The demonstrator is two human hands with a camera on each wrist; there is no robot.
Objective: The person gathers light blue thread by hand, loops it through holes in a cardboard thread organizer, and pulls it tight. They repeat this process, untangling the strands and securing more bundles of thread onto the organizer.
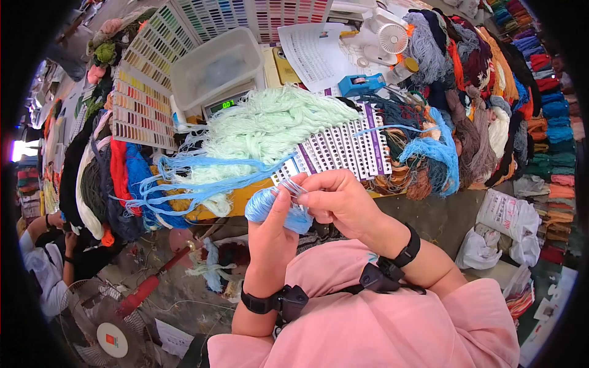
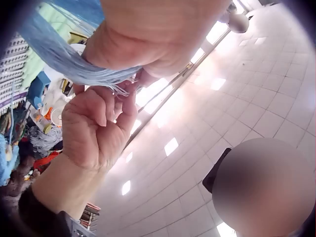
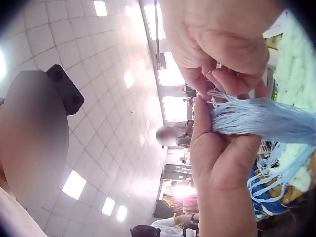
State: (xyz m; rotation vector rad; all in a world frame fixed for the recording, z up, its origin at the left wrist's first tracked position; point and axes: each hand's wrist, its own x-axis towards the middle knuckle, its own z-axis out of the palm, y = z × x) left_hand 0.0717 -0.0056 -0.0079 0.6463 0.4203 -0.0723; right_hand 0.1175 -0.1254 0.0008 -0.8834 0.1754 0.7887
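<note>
A bundle of light blue thread [image 1: 260, 205] lies in the left hand [image 1: 274, 230], whose thumb and fingers grip it close to its end. The right hand [image 1: 339, 197] pinches a few strands at that end, its fingertips almost touching the left thumb. In the left wrist view the bundle [image 2: 74, 69] runs under the left hand [image 2: 153, 34] to the right hand [image 2: 96, 123]. Loose thread ends fan out between both hands in the right wrist view, where the left hand [image 3: 222, 153] holds the bundle [image 3: 266, 118] below the right hand [image 3: 222, 44].
Pale green yarn [image 1: 257, 129] and a punched card [image 1: 343, 147] with blue strands cover the table. Behind stand a plastic tub [image 1: 218, 67] on a scale, colour charts [image 1: 147, 92], a tape dispenser [image 1: 361, 84] and a small fan [image 1: 391, 38]. Yarn heaps flank both sides.
</note>
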